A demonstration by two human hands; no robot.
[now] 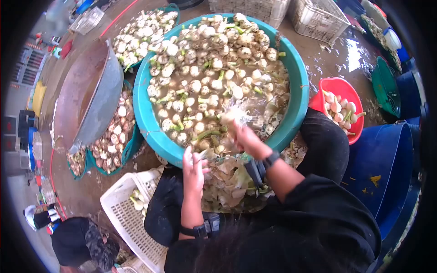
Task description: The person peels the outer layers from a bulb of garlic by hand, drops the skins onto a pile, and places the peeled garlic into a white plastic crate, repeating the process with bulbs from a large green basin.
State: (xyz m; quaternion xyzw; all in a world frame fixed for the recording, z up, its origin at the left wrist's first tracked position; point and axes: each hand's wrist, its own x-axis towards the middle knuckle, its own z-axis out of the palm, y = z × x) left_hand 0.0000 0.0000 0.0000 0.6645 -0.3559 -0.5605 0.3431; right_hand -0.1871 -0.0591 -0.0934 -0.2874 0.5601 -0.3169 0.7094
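Observation:
A large green tub (298, 86) in front of me holds muddy water and many pale garlic bulbs (218, 84) with short green stems. My right hand (248, 139) is over the near part of the tub, closed around a pale garlic bulb (227, 118) blurred by motion. Water splashes up beside it. Close to the tub's near rim, my left hand (194, 170) has its fingers apart and nothing plainly in them. Wet, pale peelings (227, 182) lie in a heap between my legs, below both hands.
A red basin (325, 86) of cleaner bulbs sits to the right, by tall blue barrels (373, 159). At left are a white crate (118, 200), a tilted metal pan (98, 109) and filled green baskets (132, 150). Another person (73, 241) is at lower left. White crates (318, 20) stand behind the tub.

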